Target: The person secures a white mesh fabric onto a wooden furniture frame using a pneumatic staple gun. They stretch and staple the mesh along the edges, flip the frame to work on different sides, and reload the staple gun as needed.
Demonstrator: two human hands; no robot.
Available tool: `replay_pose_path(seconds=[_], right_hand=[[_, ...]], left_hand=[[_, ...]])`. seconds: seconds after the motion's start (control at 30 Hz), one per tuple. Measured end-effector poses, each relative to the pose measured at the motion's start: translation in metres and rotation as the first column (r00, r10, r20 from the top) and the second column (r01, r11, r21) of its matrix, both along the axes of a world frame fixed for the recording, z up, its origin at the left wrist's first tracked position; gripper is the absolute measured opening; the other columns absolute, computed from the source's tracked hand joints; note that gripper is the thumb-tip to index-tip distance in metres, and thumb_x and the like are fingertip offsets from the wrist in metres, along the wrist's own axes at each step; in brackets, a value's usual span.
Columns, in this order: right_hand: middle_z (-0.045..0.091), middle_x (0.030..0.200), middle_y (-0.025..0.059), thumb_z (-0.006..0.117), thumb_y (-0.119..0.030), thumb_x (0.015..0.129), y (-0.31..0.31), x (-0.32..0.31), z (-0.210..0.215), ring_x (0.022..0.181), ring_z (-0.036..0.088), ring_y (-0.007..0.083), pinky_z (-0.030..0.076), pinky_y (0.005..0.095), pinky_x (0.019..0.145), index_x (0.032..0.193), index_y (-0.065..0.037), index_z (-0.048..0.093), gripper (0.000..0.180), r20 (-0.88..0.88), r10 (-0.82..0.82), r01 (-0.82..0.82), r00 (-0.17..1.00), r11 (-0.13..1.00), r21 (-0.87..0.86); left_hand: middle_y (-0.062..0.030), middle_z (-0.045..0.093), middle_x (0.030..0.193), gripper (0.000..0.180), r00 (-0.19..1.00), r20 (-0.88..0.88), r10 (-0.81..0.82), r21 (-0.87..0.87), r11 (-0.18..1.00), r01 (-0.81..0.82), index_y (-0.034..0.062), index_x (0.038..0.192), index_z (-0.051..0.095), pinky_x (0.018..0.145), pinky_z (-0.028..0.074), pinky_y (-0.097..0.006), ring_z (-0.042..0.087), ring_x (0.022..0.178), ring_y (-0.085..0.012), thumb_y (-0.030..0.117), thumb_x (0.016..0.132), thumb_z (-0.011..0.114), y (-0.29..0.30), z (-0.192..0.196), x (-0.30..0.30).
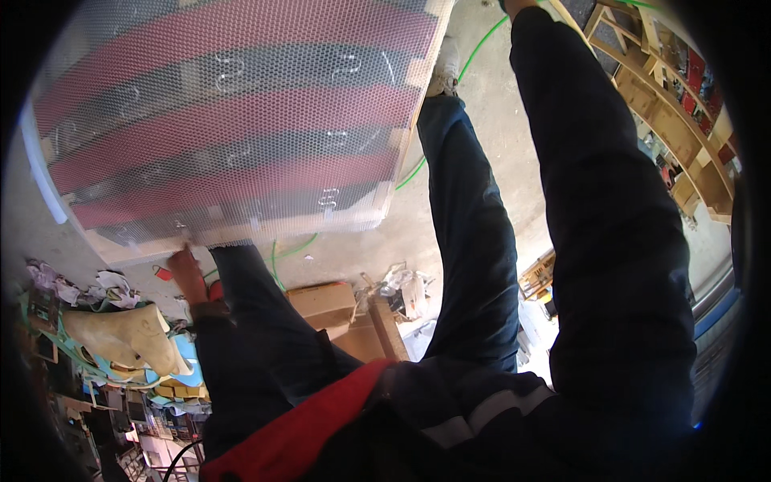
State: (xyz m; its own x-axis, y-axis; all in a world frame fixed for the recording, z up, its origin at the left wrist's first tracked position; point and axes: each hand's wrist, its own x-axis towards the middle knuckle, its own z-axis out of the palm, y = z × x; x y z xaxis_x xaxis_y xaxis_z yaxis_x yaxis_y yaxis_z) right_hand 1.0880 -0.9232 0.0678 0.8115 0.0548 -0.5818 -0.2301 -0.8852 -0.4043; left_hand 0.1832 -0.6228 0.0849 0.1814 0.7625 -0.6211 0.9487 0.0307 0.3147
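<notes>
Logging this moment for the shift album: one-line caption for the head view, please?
Left hand grips the lower edge of a bubble-wrapped striped panel; the right arm reaches up out of frame.

I am wearing dark navy trousers on both legs, plain and a little creased at the knee. My long dark navy sleeves run right down both arms to the wrists. Lower on my jacket, nearer my body than my hands, a pale grey stripe crosses the dark cloth beside a bright red panel. One off-white shoe shows beyond the trousers.
</notes>
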Motion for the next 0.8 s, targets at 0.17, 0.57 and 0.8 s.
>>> replay_pose_path(seconds=[0.17, 0.57, 0.8], right_hand=[[0.075, 0.117, 0.0221, 0.077, -0.058, 0.086, -0.02, 0.008, 0.002, 0.116, 0.07, 0.0399, 0.054, 0.0469, 0.098, 0.132, -0.001, 0.064, 0.074, 0.274, 0.202, -0.162, 0.94, 0.973, -0.163], [0.077, 0.104, 0.0069, 0.07, -0.027, 0.1, 0.043, 0.064, 0.422, 0.095, 0.074, 0.0162, 0.056, 0.0313, 0.083, 0.123, -0.001, 0.071, 0.035, 0.734, 0.111, -0.547, 0.67, 0.743, 0.386], [0.073, 0.116, 0.024, 0.07, -0.008, 0.079, 0.127, 0.133, 0.391, 0.107, 0.07, 0.0406, 0.054, 0.0463, 0.094, 0.134, -0.008, 0.068, 0.054, 0.75, 0.602, -0.629, 0.274, 0.702, -0.334]], left_hand=[[-0.002, 0.066, 0.076, 0.025, 0.965, 0.162, -0.204, -0.461, 0.849, 0.257, 0.0082, 0.097, 0.065, 0.048, 0.045, -0.03, 0.059, 0.056, -0.0138, 0.033, 0.103, 0.066, -0.1, 0.016, 0.123], [-0.0154, 0.072, 0.111, 0.021, 0.791, 0.566, -0.231, -0.165, 0.909, 0.384, 0.0012, 0.115, 0.068, 0.088, 0.057, -0.039, 0.071, 0.1, -0.03, 0.019, 0.103, 0.065, -0.102, 0.137, 0.472], [-0.0165, 0.07, 0.114, 0.021, 0.662, 0.527, -0.533, 0.067, 0.803, 0.592, 0.0021, 0.111, 0.069, 0.094, 0.054, -0.047, 0.066, 0.109, -0.0381, 0.019, 0.099, 0.068, -0.131, 0.128, 0.464]])
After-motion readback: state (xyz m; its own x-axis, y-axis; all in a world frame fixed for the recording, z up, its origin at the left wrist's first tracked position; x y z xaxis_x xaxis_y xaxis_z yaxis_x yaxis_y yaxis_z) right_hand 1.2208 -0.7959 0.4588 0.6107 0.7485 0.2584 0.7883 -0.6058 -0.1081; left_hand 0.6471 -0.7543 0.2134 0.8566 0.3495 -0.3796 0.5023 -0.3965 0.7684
